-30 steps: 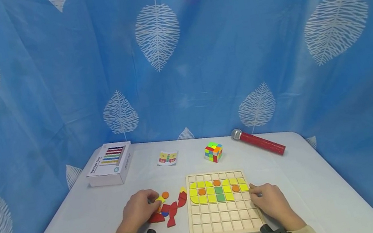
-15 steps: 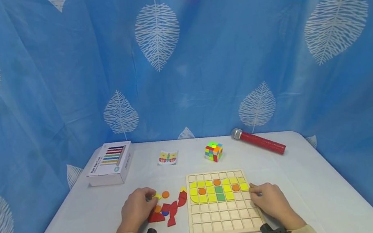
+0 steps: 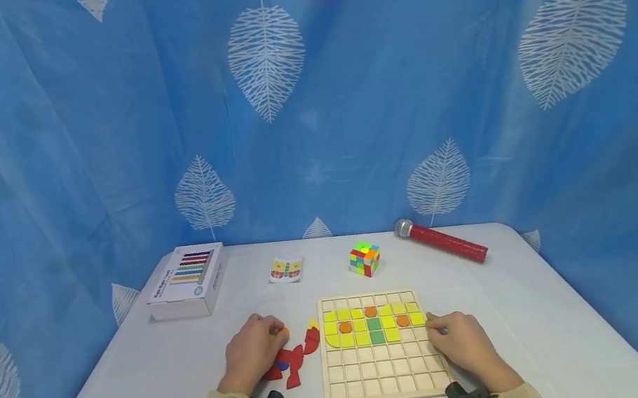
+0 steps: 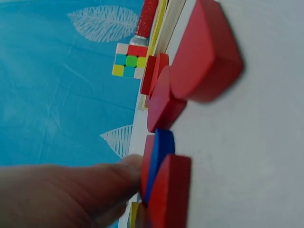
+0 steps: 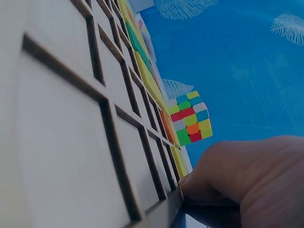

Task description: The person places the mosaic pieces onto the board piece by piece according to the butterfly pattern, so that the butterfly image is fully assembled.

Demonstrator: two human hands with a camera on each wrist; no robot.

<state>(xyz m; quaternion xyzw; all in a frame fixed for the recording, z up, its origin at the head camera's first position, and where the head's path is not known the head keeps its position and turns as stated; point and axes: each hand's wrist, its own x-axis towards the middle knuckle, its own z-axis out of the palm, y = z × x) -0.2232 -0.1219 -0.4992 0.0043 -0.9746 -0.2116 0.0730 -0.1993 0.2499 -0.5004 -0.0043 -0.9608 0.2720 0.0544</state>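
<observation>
My left hand (image 3: 252, 354) reaches low over the loose pieces left of the board, thumb and fingers bent together at an orange disc (image 3: 284, 332). A bit of yellow piece (image 3: 273, 337) shows under the fingers; I cannot tell whether they pinch it. In the left wrist view the thumb lies beside red pieces (image 4: 174, 190) and a blue piece (image 4: 161, 152). My right hand (image 3: 465, 344) grips the right edge of a wooden grid board (image 3: 381, 367), its thumb at the rim in the right wrist view. Yellow, green and orange pieces fill cells in the board's upper rows.
Behind the board stand a colour puzzle cube (image 3: 365, 260) and a small pattern card (image 3: 287, 270). A red microphone (image 3: 442, 240) lies at the back right. A white box (image 3: 188, 282) sits at the back left. Red pieces (image 3: 312, 340) lie near the board's left edge.
My left hand first drew slightly left with a yellow piece at its fingertips, then moved right, to the orange disc it now partly covers. The right hand and board stay put.
</observation>
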